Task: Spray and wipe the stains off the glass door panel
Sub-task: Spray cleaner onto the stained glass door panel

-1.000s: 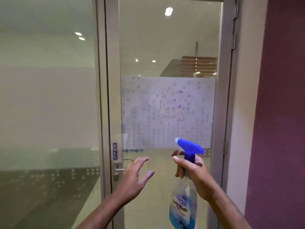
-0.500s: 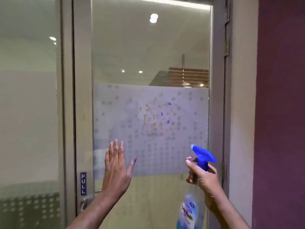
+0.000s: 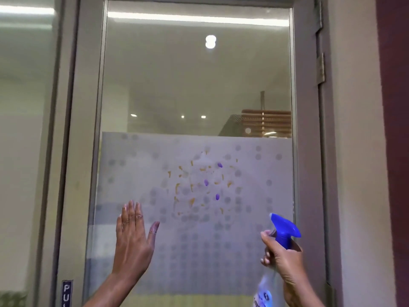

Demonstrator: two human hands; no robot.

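Observation:
The glass door panel [image 3: 194,85] fills the view, with a frosted dotted band across its lower half. A cluster of orange and purple stains [image 3: 199,185] sits in the middle of that band. My left hand [image 3: 132,238] is raised flat with fingers together, palm at or close to the glass, below and left of the stains. My right hand [image 3: 283,260] grips the neck of a clear spray bottle with a blue trigger head [image 3: 285,229], its nozzle pointing up-left at the stains. No cloth is in view.
The grey door frame [image 3: 81,151] runs down the left, with a blue PULL sticker [image 3: 67,292] low on it. Hinges [image 3: 320,67] sit on the right jamb beside a beige wall and a maroon wall [image 3: 396,151]. Another glass pane [image 3: 22,151] lies left.
The view has come closer to the door and tilted up. My left hand rose from near the handle and flattened toward the glass. The bottle rose slightly in my right hand.

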